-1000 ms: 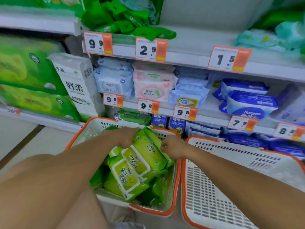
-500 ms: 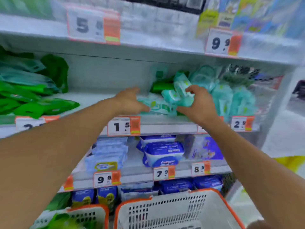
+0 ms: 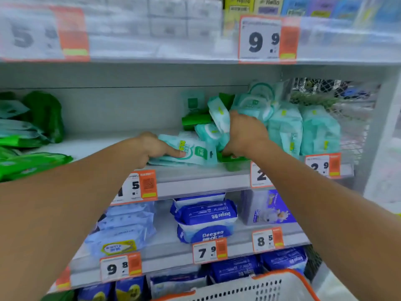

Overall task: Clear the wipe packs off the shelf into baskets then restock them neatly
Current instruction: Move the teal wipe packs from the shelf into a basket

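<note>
Both my arms reach onto the middle shelf (image 3: 195,177). My left hand (image 3: 152,148) grips a flat stack of pale teal wipe packs (image 3: 195,153) lying at the shelf's front edge, thumb on top. My right hand (image 3: 245,133) is curled round a bunch of small teal packs (image 3: 217,118) tilted up beside it. More teal packs (image 3: 303,129) stand upright to the right. A white basket with an orange rim (image 3: 260,285) sits below at the bottom edge.
Green wipe packs (image 3: 28,157) lie at the left of the same shelf, with bare shelf between them and my hands. Blue wipe packs (image 3: 204,222) fill the lower shelves. A wire mesh panel (image 3: 347,118) closes the shelf's right end. Price tags line each shelf edge.
My hands left the green packs in the left basket and rose to the shelf. Since half a second ago both have closed on the teal packs.
</note>
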